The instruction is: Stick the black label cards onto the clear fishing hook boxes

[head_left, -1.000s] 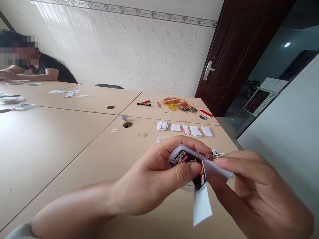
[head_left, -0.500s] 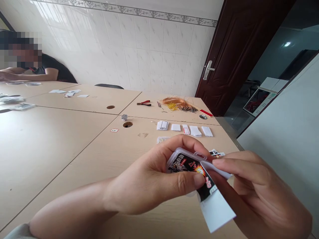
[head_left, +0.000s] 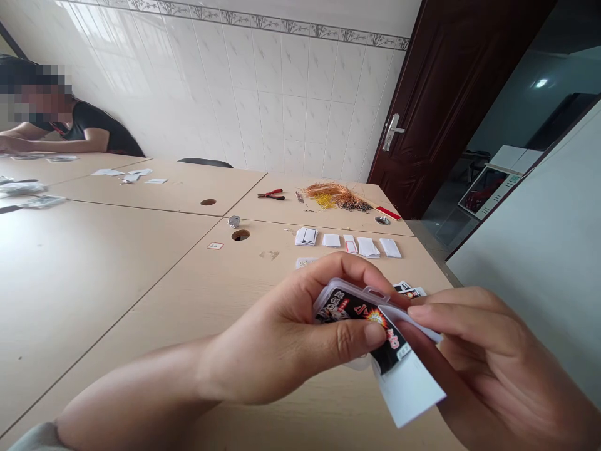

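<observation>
My left hand (head_left: 300, 332) is wrapped round a clear plastic case (head_left: 331, 288), its thumb pressing on a black printed card (head_left: 392, 354) with an orange burst. A white paper strip (head_left: 408, 391) sticks out below the card toward the lower right. My right hand (head_left: 479, 344) pinches a curled white flap (head_left: 413, 318) at the case's right side. Some of its fingers are hidden behind the paper.
Small stacks of white cards (head_left: 369, 247) lie in a row beyond my hands. Farther back are red-handled pliers (head_left: 271, 195) and a bundle of copper-coloured wires (head_left: 333, 191). A person (head_left: 94, 128) sits at the far left.
My right hand has shifted slightly right with the flap, which now stands a little farther from the card. The lower end of the white strip has risen slightly.
</observation>
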Demonstrator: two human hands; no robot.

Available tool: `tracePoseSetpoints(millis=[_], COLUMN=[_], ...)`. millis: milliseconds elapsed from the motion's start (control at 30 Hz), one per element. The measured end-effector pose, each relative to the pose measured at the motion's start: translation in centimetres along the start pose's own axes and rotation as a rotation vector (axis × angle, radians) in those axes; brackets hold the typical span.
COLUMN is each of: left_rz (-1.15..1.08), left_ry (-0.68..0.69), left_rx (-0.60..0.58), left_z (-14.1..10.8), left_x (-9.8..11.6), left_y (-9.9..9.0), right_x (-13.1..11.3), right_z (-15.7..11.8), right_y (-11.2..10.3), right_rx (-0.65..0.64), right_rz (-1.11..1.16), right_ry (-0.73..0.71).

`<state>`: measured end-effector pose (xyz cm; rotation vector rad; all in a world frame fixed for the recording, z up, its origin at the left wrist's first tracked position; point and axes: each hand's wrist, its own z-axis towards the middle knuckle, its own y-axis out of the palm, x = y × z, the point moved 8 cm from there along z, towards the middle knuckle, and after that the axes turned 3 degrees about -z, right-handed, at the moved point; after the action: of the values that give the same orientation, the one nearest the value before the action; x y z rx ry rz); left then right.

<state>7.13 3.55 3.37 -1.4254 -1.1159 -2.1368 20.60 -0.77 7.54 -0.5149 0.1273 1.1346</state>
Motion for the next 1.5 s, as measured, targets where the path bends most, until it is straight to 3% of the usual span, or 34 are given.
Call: tracePoseSetpoints(millis=[633,967,1233,1500], left_rz=[-0.036,0.134,0.024,0.02], left_ry=[0.051,0.078,0.012,0.052], left_rx=[-0.001,0.026,0.011,-0.008], left_z=[-0.2,-0.3,-0.1,0.1], left_x=[0.1,0.1,-0.6,0.0], left_y=[-0.2,-0.5,-0.7,-0.3], right_x=[0.1,1.8,2.6,2.3], right_z=[-0.2,-1.5,-1.9,-1.0], right_y=[0.2,0.7,0.9,1.5], right_rx=[-0.017,-0.067,-0.088,-0.125], right_rz=[-0.009,0.041,0.035,0.057], right_ry=[-0.029,0.06,0.098,0.076])
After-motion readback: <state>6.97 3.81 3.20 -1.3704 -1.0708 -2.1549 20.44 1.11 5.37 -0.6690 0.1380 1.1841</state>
